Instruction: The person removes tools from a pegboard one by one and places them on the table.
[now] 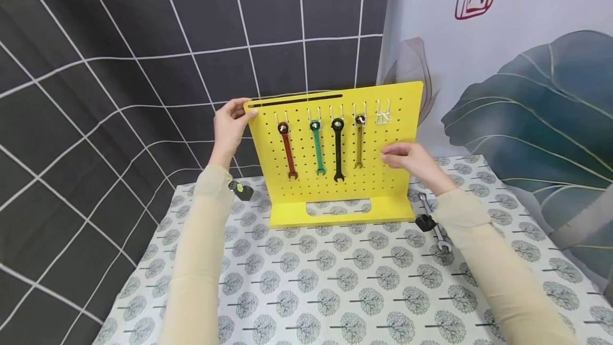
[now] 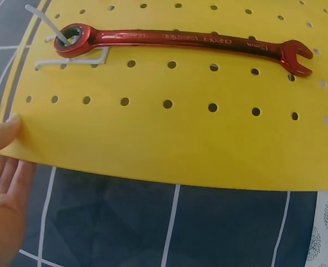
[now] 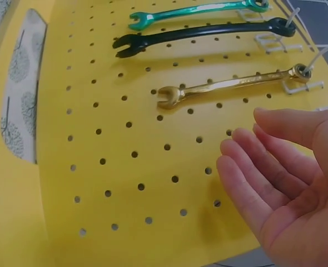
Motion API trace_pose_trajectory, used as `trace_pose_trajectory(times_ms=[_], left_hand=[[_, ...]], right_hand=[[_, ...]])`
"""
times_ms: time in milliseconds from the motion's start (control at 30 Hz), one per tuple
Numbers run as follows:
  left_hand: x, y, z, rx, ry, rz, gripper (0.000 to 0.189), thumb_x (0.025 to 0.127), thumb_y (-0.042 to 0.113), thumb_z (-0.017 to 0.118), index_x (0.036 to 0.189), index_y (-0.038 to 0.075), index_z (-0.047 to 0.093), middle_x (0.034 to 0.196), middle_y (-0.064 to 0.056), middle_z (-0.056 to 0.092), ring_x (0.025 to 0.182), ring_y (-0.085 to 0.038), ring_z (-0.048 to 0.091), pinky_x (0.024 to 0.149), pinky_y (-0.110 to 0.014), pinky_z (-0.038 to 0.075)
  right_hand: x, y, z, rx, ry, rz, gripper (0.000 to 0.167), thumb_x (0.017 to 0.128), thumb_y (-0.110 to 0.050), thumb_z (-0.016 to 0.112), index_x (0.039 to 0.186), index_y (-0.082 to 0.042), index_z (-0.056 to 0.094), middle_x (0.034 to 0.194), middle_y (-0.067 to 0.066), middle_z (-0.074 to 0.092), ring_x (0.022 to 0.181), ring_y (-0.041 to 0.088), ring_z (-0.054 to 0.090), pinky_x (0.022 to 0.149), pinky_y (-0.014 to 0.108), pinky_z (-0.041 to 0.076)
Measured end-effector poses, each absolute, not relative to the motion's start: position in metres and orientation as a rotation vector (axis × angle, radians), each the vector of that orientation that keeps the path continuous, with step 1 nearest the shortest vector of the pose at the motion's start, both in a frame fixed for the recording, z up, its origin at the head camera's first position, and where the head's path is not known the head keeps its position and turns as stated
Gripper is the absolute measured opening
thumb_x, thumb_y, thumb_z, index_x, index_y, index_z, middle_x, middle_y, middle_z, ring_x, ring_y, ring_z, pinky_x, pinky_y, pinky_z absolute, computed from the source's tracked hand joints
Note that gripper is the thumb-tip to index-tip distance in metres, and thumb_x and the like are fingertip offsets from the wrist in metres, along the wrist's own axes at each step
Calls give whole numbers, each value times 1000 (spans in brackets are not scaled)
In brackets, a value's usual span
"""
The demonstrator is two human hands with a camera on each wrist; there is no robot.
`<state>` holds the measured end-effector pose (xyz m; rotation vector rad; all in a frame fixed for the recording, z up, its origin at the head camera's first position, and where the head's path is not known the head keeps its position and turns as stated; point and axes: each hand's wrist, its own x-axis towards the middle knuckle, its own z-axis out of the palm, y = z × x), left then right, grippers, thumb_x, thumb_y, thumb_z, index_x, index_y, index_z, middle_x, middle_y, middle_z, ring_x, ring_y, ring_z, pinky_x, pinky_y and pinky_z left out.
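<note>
My left hand [image 1: 229,129] pinches the upper left corner of an upright yellow pegboard [image 1: 303,156], its thumb on the front and fingers behind the edge. Four combination wrenches hang by their ring ends from white hooks: red [image 2: 186,41], green [image 1: 318,148], black [image 1: 338,148] and gold [image 3: 230,83]. To their right is a bare white hook [image 1: 382,117]. My right hand [image 1: 415,163] hovers before the board's right side, below that hook, fingers loosely bent and holding nothing. In the right wrist view its palm shows, nearest the gold wrench.
A silver wrench [image 1: 441,241] lies on the tree-print tablecloth [image 1: 306,281] right of the board, partly hidden by the black camera [image 1: 425,222] on my right wrist. Close behind the board hangs a dark curtain [image 1: 191,84] with white grid lines.
</note>
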<state>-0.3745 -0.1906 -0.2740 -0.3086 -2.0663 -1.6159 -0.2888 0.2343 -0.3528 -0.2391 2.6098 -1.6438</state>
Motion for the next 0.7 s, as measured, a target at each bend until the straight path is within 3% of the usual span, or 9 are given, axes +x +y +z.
trace_pose_trajectory(times_ms=[233, 700], left_hand=[[-378, -194, -275, -319, -2036, -1645, 32, 88, 7, 79, 120, 4, 72, 112, -7, 70, 99, -13, 63, 82, -22, 51], [-375, -198, -274, -325, -2054, -1645, 28, 87, 10, 81, 114, 5, 74, 107, -5, 72, 94, -12, 65, 82, -21, 50]], right_hand=[[-295, 229, -348, -261, 2634, -1716, 48, 99, -27, 66, 138, -1, 57, 134, 20, 61, 119, 35, 60, 109, 49, 43], [-307, 213, -344, -282, 2683, -1718, 47, 97, -29, 70, 136, -7, 60, 129, 14, 64, 113, 29, 62, 98, 35, 50]])
